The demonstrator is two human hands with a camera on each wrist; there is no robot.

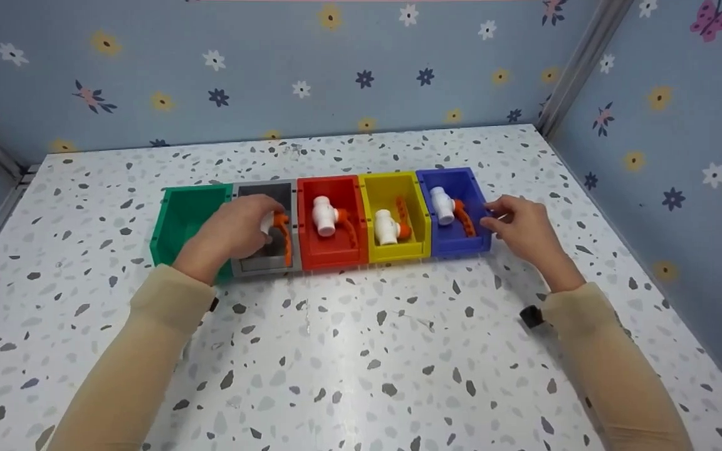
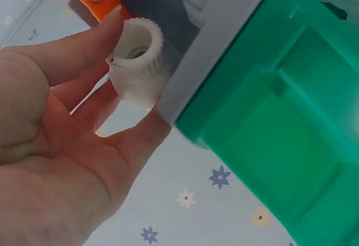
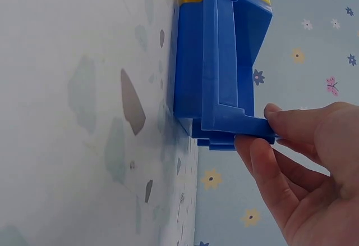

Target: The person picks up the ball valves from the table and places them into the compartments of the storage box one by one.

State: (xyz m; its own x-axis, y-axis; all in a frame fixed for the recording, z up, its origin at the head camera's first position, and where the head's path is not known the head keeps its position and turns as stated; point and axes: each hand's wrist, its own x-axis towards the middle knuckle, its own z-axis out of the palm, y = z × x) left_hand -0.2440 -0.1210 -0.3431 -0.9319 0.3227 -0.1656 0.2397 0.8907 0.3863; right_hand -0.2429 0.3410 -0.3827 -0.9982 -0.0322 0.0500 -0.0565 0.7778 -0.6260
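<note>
My left hand (image 1: 232,228) is over the grey bin (image 1: 248,266). Its thumb and fingers hold a white ball valve (image 2: 137,83) with an orange lever, partly hidden by the hand in the head view. At the other end of the row, my right hand (image 1: 527,228) pinches the side rim of the blue bin (image 3: 193,60) between thumb and fingers. A ball valve (image 1: 442,205) lies inside that bin. Similar ball valves lie in the red bin (image 1: 334,258) and the yellow bin (image 1: 398,252), each with an orange lever.
A green bin (image 1: 179,216) stands at the left end, joined to the row; my left hand covers part of it. The bins stand side by side on a speckled white table (image 1: 348,351). Flower-patterned panels (image 1: 261,62) rise behind and at the sides.
</note>
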